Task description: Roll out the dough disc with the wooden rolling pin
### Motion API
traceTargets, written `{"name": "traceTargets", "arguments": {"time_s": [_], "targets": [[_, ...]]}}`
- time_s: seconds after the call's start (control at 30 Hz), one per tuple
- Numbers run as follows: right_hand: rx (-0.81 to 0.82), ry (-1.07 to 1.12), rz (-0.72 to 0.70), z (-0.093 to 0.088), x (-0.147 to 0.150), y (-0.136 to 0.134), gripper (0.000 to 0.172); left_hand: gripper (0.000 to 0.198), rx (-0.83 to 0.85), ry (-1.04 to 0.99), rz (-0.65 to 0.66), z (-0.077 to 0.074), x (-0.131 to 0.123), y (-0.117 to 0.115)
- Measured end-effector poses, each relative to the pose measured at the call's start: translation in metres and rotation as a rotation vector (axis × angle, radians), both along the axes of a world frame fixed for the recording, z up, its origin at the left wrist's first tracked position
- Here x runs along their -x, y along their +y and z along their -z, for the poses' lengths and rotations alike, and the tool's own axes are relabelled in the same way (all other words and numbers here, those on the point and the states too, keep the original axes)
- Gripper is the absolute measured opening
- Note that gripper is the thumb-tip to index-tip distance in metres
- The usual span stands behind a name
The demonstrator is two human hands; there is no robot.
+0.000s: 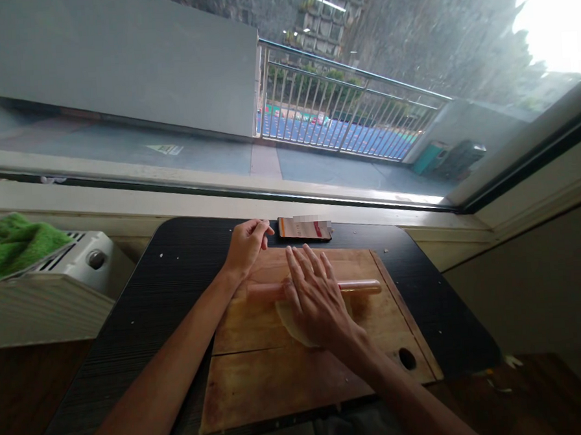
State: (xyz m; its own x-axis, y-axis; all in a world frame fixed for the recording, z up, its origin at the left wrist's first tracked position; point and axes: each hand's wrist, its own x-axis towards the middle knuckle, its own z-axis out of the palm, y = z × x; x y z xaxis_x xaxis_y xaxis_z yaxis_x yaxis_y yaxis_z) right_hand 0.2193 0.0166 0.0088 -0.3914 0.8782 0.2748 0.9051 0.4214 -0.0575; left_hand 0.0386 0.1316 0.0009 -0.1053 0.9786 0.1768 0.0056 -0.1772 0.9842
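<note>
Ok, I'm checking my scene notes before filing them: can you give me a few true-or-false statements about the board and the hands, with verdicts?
1. The right hand lies flat on the rolling pin. True.
2. The dough lies on the bare black table. False: it lies on the wooden board.
3. The left hand grips the pin's end. False: it is curled at the board's far edge, off the pin.
4. A green cloth lies on a white appliance at the left. True.

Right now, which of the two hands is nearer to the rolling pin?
Right. The right hand lies flat on the rolling pin, over the dough. The left hand is off it, curled at the far edge of the board, beside the phone.
</note>
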Motion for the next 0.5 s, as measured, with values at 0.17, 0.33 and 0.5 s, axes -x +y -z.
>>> {"name": "traceTargets", "arguments": {"time_s": [0.17, 0.33, 0.5], "targets": [[-0.041, -0.022, 0.02, 0.0, 0.004, 0.041, 0.06, 0.037, 0.04, -0.019, 0.001, -0.001, 0.001, 0.001], [-0.026, -0.031, 0.036, -0.008, 0.007, 0.075, 0.064, 0.036, 0.134, -0.082, -0.006, -0.007, 0.004, 0.001], [-0.004, -0.001, 0.048, -0.009, 0.01, 0.065, 0.062, 0.037, 0.114, -0.07, 0.002, -0.006, 0.004, 0.0]]}}
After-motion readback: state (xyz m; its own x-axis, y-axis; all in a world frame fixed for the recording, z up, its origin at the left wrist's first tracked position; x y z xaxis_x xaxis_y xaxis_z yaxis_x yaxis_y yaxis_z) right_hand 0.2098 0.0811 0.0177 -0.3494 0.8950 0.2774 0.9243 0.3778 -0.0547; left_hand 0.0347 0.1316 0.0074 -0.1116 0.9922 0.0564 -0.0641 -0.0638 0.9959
